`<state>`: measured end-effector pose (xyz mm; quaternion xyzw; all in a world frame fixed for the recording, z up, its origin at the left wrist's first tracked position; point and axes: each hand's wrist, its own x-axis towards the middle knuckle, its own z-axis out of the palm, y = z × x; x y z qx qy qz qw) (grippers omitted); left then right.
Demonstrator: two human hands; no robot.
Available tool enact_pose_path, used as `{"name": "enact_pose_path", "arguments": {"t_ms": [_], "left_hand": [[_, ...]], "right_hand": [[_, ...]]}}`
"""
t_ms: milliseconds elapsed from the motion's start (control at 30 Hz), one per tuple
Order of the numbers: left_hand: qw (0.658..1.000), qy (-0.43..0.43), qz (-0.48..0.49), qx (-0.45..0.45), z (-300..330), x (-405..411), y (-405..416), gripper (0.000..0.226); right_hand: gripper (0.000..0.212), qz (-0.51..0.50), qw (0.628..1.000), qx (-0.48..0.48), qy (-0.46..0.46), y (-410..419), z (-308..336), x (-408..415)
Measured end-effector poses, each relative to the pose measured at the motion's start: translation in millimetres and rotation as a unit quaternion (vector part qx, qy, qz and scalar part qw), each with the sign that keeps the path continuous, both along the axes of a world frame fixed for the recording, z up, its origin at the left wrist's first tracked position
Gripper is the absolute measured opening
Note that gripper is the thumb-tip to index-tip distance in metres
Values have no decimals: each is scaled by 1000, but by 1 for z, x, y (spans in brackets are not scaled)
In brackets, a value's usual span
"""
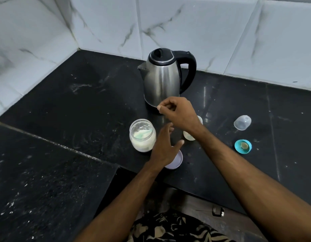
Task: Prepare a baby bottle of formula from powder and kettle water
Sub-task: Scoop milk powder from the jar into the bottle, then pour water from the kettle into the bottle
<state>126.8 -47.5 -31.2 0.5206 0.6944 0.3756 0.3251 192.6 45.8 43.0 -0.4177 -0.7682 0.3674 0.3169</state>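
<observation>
Black stone table (81, 105) in a tiled corner. Steel kettle (161, 79) upright at the back, lid closed, handle to the right. Open powder jar (142, 137) in front of it to the left, pale powder inside with a green scoop (142, 135) lying in it. Jar lid (175, 163) flat on the table just right of the jar, partly under the left hand (164, 151); that hand's fingers are straight and spread, holding nothing. Right hand (179, 112) hovers in front of the kettle base, fingers loosely curled, nothing visible in them. Baby bottle (188, 136) mostly hidden behind the right wrist. Clear cap (242, 122) and teal nipple ring (243, 146) lie well to the right, apart.
</observation>
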Motion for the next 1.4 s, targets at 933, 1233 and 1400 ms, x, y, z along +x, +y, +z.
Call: {"name": "enact_pose_path", "arguments": {"t_ms": [933, 1233, 1400], "left_hand": [[987, -131, 86, 29, 16, -2, 59, 62], [989, -125, 81, 20, 14, -4, 63, 63], [989, -123, 76, 15, 13, -3, 64, 63]], "right_hand": [[51, -66, 995, -53, 61, 184, 9, 17], [55, -2, 994, -100, 48, 193, 14, 27], [55, -24, 993, -91, 70, 189, 13, 21]]}}
